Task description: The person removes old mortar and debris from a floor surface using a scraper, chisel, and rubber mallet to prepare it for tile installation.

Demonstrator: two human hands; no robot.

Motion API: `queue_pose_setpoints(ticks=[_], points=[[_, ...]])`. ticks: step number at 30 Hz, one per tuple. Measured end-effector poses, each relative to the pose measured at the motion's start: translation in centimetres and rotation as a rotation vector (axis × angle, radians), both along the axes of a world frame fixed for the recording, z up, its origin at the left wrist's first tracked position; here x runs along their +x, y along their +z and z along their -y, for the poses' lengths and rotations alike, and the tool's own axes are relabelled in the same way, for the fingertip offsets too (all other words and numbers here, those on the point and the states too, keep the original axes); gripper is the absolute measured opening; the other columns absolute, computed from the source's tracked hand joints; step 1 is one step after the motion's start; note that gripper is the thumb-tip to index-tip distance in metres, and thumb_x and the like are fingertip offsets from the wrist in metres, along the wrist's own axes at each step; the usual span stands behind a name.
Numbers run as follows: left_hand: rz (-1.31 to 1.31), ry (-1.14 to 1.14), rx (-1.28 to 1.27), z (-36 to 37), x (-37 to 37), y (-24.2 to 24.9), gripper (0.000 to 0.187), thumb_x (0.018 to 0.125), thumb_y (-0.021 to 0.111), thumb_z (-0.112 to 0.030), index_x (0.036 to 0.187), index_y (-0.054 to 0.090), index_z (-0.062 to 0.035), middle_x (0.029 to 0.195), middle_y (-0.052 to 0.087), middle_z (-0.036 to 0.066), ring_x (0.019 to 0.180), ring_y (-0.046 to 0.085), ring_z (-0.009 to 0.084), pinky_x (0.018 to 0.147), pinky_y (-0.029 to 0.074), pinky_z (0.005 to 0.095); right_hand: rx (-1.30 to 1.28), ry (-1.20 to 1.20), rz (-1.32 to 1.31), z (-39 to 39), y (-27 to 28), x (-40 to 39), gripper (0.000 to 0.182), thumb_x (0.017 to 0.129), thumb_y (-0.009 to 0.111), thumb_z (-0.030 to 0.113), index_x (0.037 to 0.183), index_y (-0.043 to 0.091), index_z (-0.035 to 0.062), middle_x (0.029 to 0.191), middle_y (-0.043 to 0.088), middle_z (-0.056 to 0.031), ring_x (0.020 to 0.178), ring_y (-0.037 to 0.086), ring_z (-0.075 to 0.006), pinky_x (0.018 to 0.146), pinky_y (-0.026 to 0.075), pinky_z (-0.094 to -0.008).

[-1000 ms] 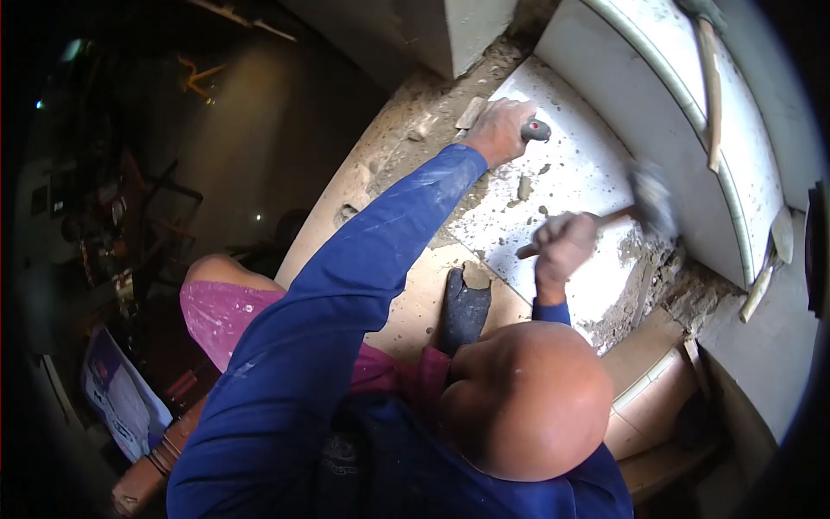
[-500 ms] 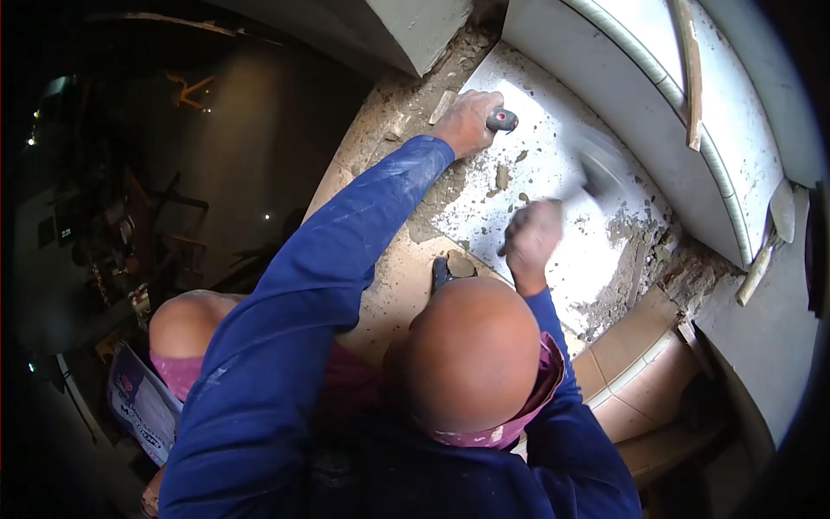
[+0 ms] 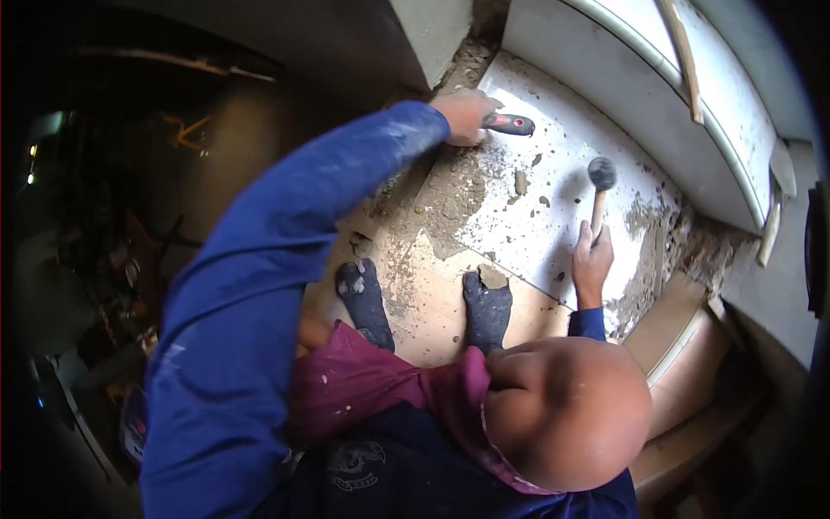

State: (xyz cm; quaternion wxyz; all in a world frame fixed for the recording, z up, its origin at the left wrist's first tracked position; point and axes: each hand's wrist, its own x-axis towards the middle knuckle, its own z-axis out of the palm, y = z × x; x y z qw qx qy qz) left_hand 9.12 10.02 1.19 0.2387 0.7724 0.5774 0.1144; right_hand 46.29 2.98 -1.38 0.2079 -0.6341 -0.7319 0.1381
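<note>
My left hand (image 3: 465, 117) is closed on a tool with a black and red handle (image 3: 510, 124); the handle's end points right and its working end is hidden. Low over the white slab (image 3: 566, 251), my right hand (image 3: 592, 264) grips the pale wooden handle of a mallet (image 3: 603, 174) with a dark, round head. The mallet head is raised away from the left-hand tool. Crumbs and lumps of grey mortar (image 3: 458, 208) lie along the slab's near side and beside my left hand.
Dark-covered feet (image 3: 488, 311) stand on the beige tiles, a broken chip (image 3: 493, 277) by one. Tiled white steps (image 3: 622, 69) rise at upper right, a wooden strip (image 3: 689, 78) lying across them. A trowel (image 3: 782, 169) leans at the right wall; rubble (image 3: 705, 251) fills the corner.
My right hand and the mallet, blurred before, have moved right and lower, away from the left-hand tool. My left hand has shifted slightly left, still gripping the handle. More floor and both feet now show.
</note>
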Motion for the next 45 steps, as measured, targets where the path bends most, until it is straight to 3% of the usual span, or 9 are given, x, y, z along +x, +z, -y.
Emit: queue_pose_setpoints(ticks=[7, 14, 18, 21, 24, 30, 38, 40, 45], points=[[-0.374, -0.260, -0.413, -0.5, -5.7, 3.7, 0.047, 0.088, 0.066, -0.015, 0.131, 0.055, -0.0018, 0.111, 0.063, 0.023, 0.103, 0.062, 0.0402, 0.090, 0.049, 0.0473, -0.131, -0.116, 0.107, 3.8, -1.9, 7.3, 0.033, 0.091, 0.063, 0.039, 0.085, 0.060, 0.0060, 0.079, 0.065, -0.0245, 0.075, 0.062, -0.0476, 0.071, 0.052, -0.0496], [-0.217, 0.125, 0.362, 7.4, -5.3, -5.5, 0.053, 0.091, 0.065, -0.021, 0.135, 0.051, 0.0031, 0.143, 0.047, 0.020, 0.131, 0.046, 0.0354, 0.111, 0.037, 0.0421, -0.123, 0.520, 0.344, -3.4, 12.4, 1.3, 0.036, 0.090, 0.068, 0.017, 0.122, 0.062, 0.0023, 0.112, 0.060, -0.0244, 0.097, 0.062, -0.0449, 0.079, 0.053, -0.0466], [-0.088, 0.186, 0.306, 8.0, -5.5, -6.4, 0.056, 0.091, 0.066, -0.023, 0.138, 0.050, 0.0031, 0.148, 0.043, 0.019, 0.135, 0.042, 0.0359, 0.114, 0.034, 0.0437, 0.380, 0.829, 0.287, -8.0, 16.8, -13.5, 0.036, 0.094, 0.061, 0.027, 0.119, 0.060, 0.0004, 0.076, 0.058, -0.0098, 0.056, 0.052, -0.0313, 0.054, 0.046, -0.0399], [-0.042, 0.215, 0.303, 7.9, -5.6, -6.4, 0.055, 0.090, 0.067, -0.022, 0.138, 0.051, 0.0020, 0.147, 0.045, 0.019, 0.135, 0.043, 0.0351, 0.114, 0.033, 0.0432, 0.066, 1.181, 0.369, -13.8, 18.1, -18.8, 0.037, 0.089, 0.064, 0.031, 0.112, 0.065, 0.0017, 0.077, 0.063, -0.0144, 0.060, 0.057, -0.0393, 0.059, 0.051, -0.0462], [0.014, 0.206, 0.299, 7.8, -6.3, -6.9, 0.056, 0.089, 0.068, -0.021, 0.138, 0.052, 0.0007, 0.147, 0.046, 0.018, 0.135, 0.043, 0.0341, 0.114, 0.034, 0.0422, -0.444, 0.957, 0.459, -13.2, 6.8, -21.6, 0.034, 0.093, 0.064, 0.037, 0.110, 0.069, 0.0081, 0.090, 0.069, -0.0197, 0.080, 0.067, -0.0381, 0.074, 0.054, -0.0473], [0.198, 0.248, 0.258, 7.3, -6.5, -5.5, 0.054, 0.090, 0.066, -0.018, 0.138, 0.051, 0.0028, 0.146, 0.046, 0.020, 0.132, 0.047, 0.0367, 0.113, 0.036, 0.0413, -0.295, 0.617, 0.113, -9.0, 1.1, -19.3, 0.042, 0.093, 0.061, 0.051, 0.102, 0.073, 0.0113, 0.082, 0.071, -0.0190, 0.075, 0.069, -0.0387, 0.068, 0.054, -0.0461], [0.573, 0.012, 0.085, 9.5, -0.5, -0.3, 0.052, 0.093, 0.064, -0.024, 0.136, 0.052, 0.0033, 0.144, 0.047, 0.023, 0.136, 0.045, 0.0355, 0.114, 0.038, 0.0401, -0.289, 0.697, 0.071, -9.4, 7.4, -11.2, 0.029, 0.090, 0.070, 0.037, 0.100, 0.075, 0.0098, 0.082, 0.072, -0.0146, 0.070, 0.069, -0.0314, 0.066, 0.055, -0.0385], [0.354, 0.014, 0.144, 10.2, -0.8, 0.5, 0.052, 0.096, 0.060, -0.029, 0.137, 0.052, 0.0022, 0.145, 0.047, 0.024, 0.140, 0.040, 0.0359, 0.116, 0.033, 0.0431, -0.174, 0.723, 0.480, -12.3, 12.0, -9.1, 0.029, 0.088, 0.072, 0.035, 0.102, 0.075, 0.0101, 0.088, 0.073, -0.0122, 0.076, 0.070, -0.0309, 0.069, 0.056, -0.0387], [-0.150, 0.159, 0.333, 10.0, -4.4, -6.1, 0.058, 0.098, 0.054, -0.038, 0.136, 0.051, 0.0046, 0.144, 0.048, 0.024, 0.141, 0.037, 0.0370, 0.118, 0.028, 0.0483, -0.007, 0.637, 0.371, -14.0, 15.7, -10.0, 0.029, 0.086, 0.072, 0.028, 0.109, 0.073, 0.0095, 0.098, 0.072, -0.0142, 0.087, 0.070, -0.0337, 0.076, 0.055, -0.0406]])
